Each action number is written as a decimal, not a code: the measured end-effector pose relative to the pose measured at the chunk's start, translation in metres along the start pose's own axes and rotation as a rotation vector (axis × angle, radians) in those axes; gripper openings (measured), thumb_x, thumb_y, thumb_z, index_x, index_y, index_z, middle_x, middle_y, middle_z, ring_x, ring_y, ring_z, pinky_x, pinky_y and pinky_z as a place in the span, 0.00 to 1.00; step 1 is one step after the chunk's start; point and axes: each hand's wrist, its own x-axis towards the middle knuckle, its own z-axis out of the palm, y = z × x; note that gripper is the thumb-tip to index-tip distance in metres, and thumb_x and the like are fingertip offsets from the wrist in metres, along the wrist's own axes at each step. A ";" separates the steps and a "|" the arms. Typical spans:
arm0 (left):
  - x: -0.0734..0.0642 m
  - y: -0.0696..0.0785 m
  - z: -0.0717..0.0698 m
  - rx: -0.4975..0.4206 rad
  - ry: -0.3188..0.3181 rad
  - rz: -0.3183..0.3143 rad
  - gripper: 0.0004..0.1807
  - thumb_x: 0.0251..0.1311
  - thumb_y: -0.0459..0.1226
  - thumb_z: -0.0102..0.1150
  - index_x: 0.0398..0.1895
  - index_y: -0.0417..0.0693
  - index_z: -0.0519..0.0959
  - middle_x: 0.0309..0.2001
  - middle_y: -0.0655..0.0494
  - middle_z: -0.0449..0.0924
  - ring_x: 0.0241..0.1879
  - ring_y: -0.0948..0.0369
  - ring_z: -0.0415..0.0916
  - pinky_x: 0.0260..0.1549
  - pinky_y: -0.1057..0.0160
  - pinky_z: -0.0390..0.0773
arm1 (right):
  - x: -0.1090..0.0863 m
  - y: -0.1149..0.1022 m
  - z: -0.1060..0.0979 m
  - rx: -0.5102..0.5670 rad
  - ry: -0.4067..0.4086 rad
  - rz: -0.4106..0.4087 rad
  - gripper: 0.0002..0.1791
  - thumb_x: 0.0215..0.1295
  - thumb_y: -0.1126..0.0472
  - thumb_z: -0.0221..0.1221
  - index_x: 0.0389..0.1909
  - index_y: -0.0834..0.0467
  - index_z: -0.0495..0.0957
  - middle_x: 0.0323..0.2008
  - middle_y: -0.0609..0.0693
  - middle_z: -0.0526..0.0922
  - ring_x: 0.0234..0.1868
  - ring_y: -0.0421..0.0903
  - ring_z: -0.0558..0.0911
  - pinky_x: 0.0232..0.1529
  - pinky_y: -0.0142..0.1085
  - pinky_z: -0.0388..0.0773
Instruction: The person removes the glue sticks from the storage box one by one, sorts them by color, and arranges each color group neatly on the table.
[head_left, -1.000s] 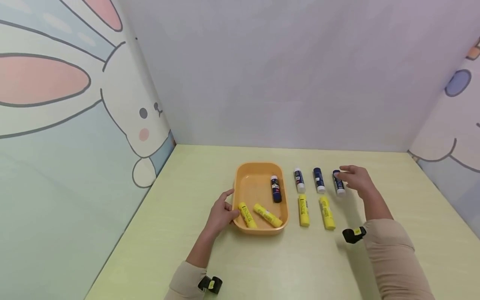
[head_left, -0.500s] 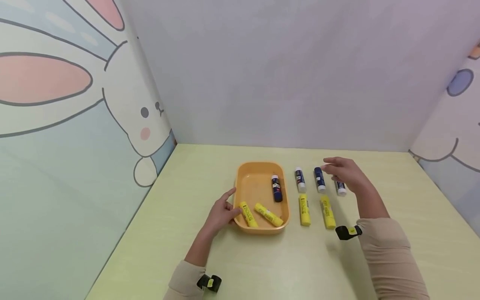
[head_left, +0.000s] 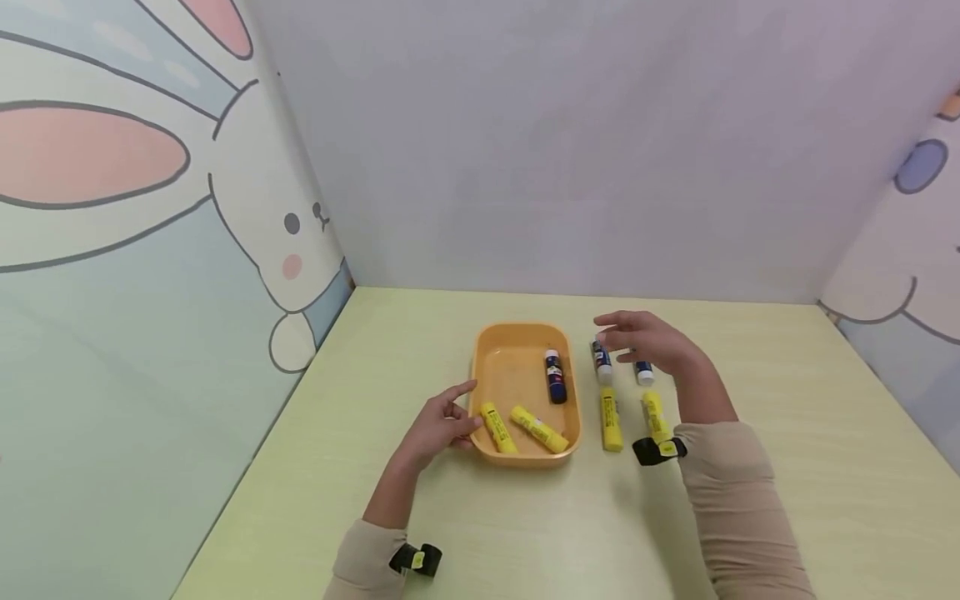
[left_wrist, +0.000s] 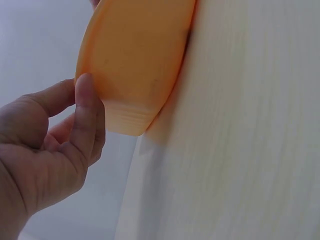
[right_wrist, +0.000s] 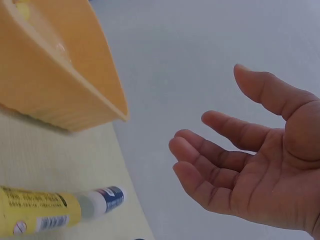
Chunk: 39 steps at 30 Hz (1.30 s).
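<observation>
We are seeing the right hand (head_left: 648, 337) hovering over the bench (head_left: 525, 533), its fingers (right_wrist: 197, 185) relaxed and parted, the thumb standing away from them. Just below those fingertips, a navy glue stick (head_left: 604, 371) with white ends is lying on the bench, partly covered. Below the palm, a second navy stick (head_left: 644, 374) is showing only its near part. Closer to the person than these fingers, a yellow stick (head_left: 611, 421) is lying in line with the first navy one, and another yellow stick (head_left: 653, 408) is lying to its right, partly covered by a black wrist device (head_left: 657, 451).

Farther left, we are seeing the left hand (head_left: 438, 425) pinching the rim of an orange tray (head_left: 510, 379) between thumb and fingers. Right beside that thumb, a tilted yellow stick (head_left: 498, 428) is lying inside the tray; farther right from the thumb, a slanting yellow stick (head_left: 539, 430) is lying. A dark stick (head_left: 555, 377) is lying along the tray's right side, between the two hands' fingers.

Beyond all the fingers, a pale wall (head_left: 570, 150) is rising, and a painted rabbit (head_left: 262, 208) is appearing on the left.
</observation>
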 end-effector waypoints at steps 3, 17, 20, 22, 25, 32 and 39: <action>-0.006 0.011 0.002 -0.003 0.003 -0.010 0.36 0.56 0.25 0.58 0.69 0.42 0.58 0.29 0.44 0.70 0.21 0.59 0.74 0.30 0.49 0.80 | 0.009 -0.003 0.011 0.023 -0.042 0.007 0.34 0.64 0.54 0.57 0.66 0.64 0.58 0.62 0.65 0.62 0.59 0.61 0.67 0.54 0.54 0.67; -0.007 0.013 0.000 -0.018 0.016 -0.044 0.38 0.54 0.24 0.60 0.68 0.45 0.59 0.26 0.48 0.71 0.19 0.59 0.73 0.29 0.49 0.80 | 0.044 -0.014 0.060 0.059 -0.103 0.055 0.33 0.66 0.58 0.55 0.66 0.69 0.57 0.58 0.64 0.68 0.58 0.62 0.68 0.54 0.52 0.68; -0.005 0.010 -0.001 -0.029 -0.004 -0.041 0.38 0.54 0.24 0.59 0.69 0.44 0.57 0.26 0.48 0.70 0.19 0.59 0.73 0.29 0.50 0.80 | 0.049 -0.016 0.068 0.025 -0.102 0.073 0.33 0.66 0.57 0.55 0.66 0.68 0.56 0.57 0.63 0.69 0.58 0.61 0.68 0.54 0.53 0.68; -0.002 0.004 -0.001 -0.039 -0.013 -0.041 0.39 0.54 0.25 0.59 0.70 0.44 0.56 0.26 0.48 0.70 0.19 0.59 0.73 0.28 0.50 0.80 | 0.051 -0.018 0.072 -0.005 -0.101 0.083 0.33 0.66 0.56 0.54 0.66 0.67 0.57 0.58 0.63 0.68 0.58 0.61 0.68 0.53 0.53 0.69; 0.003 -0.006 -0.003 -0.048 -0.012 -0.036 0.40 0.54 0.26 0.60 0.70 0.46 0.56 0.25 0.48 0.71 0.19 0.59 0.74 0.27 0.51 0.80 | 0.055 -0.020 0.078 -0.054 -0.092 0.094 0.32 0.66 0.55 0.54 0.66 0.67 0.59 0.58 0.63 0.67 0.58 0.61 0.68 0.52 0.53 0.69; 0.009 -0.016 -0.003 -0.043 0.021 -0.033 0.40 0.53 0.28 0.63 0.70 0.50 0.58 0.25 0.48 0.72 0.18 0.59 0.74 0.24 0.55 0.80 | 0.063 -0.021 0.087 -0.050 -0.051 0.105 0.30 0.66 0.54 0.54 0.65 0.64 0.61 0.59 0.61 0.67 0.58 0.61 0.68 0.55 0.58 0.64; 0.009 -0.017 -0.003 -0.042 0.017 -0.041 0.40 0.53 0.28 0.63 0.70 0.51 0.58 0.25 0.49 0.72 0.18 0.60 0.74 0.24 0.56 0.81 | 0.071 -0.009 0.094 -0.021 -0.009 0.120 0.29 0.66 0.54 0.54 0.64 0.64 0.62 0.58 0.60 0.68 0.55 0.57 0.70 0.55 0.57 0.65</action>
